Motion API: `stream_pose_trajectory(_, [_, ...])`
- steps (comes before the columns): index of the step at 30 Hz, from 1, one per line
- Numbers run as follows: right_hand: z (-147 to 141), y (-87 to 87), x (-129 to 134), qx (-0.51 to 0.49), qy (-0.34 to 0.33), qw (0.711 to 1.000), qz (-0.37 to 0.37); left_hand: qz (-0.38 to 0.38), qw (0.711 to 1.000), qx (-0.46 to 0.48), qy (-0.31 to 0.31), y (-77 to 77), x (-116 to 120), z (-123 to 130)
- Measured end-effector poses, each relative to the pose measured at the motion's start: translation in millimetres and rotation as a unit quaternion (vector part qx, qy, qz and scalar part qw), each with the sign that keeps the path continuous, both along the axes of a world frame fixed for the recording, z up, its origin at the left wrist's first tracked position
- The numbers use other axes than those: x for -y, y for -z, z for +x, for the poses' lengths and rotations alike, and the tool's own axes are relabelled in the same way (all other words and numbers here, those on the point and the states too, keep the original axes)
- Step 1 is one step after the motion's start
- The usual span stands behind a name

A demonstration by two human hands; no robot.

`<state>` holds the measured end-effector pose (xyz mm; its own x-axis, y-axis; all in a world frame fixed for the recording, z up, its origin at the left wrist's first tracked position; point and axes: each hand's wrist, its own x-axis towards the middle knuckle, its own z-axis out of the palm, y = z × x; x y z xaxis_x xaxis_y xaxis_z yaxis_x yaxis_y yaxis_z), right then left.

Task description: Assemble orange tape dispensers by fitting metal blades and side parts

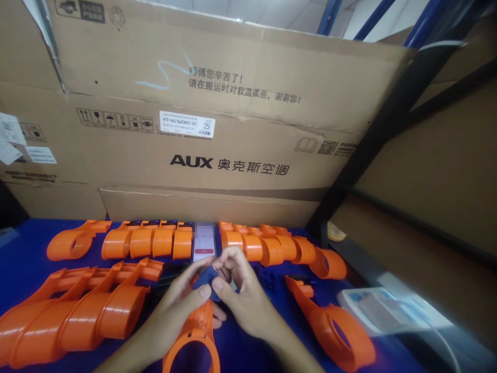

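In the head view, an orange plastic tape dispenser (190,339) with a round ring end is held between my hands at the bottom middle, ring towards me. A small dark blue piece (207,277) sits at its upper end. My left hand (186,290) is closed around that end, its thumb against the blue piece. My right hand (240,290) pinches the same blue piece from the other side, with thumb and curled index finger. The fingers partly hide where the blue piece meets the orange part.
Orange dispensers (81,316) overlap in a row at left; more rows (267,248) run along the back. A single dispenser (334,331) lies at right. A phone (204,241) stands among them. Behind rises a cardboard sheet (233,129). A white device with a cable (388,311) is at right.
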<state>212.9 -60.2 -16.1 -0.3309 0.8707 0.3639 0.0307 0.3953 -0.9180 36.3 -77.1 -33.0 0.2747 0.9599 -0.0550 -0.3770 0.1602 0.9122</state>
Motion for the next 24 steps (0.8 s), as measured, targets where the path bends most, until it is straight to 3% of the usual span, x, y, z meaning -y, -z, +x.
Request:
stream_pose_trajectory(3, [4,1.0,-4,0.015,-0.017,1.0,0.0,-0.032,0.998,0.041,0.029,0.6,-4,1])
stream_pose_trajectory(5, [8,2.0,-6,0.039,0.014,0.999,0.004,-0.066,0.993,0.098,0.018,-1.4,-9,-1])
stream_pose_trajectory(7, [11,2.2,-7,0.105,0.071,0.991,0.031,-0.102,0.983,0.155,0.002,-3.7,-16,-7])
stream_pose_trajectory(9, [13,0.7,-6,0.207,0.084,0.972,0.075,-0.112,0.972,0.205,0.0,-4.8,-24,-16])
stream_pose_trajectory(12, [10,-3.2,-3,0.333,0.015,0.934,0.131,-0.103,0.962,0.251,-0.013,-4.3,-31,-25])
stream_pose_trajectory(16, [3,-3.7,-1,0.397,-0.038,0.902,0.162,-0.096,0.954,0.283,-0.01,-8.1,-27,-22])
stream_pose_trajectory(21, [0,1.4,-1,0.378,-0.049,0.914,0.137,-0.063,0.937,0.337,-0.067,-17.6,-19,-13])
stream_pose_trajectory(24, [1,2.5,-2,0.332,-0.037,0.936,0.105,-0.068,0.941,0.327,-0.053,-16.9,-20,-12])
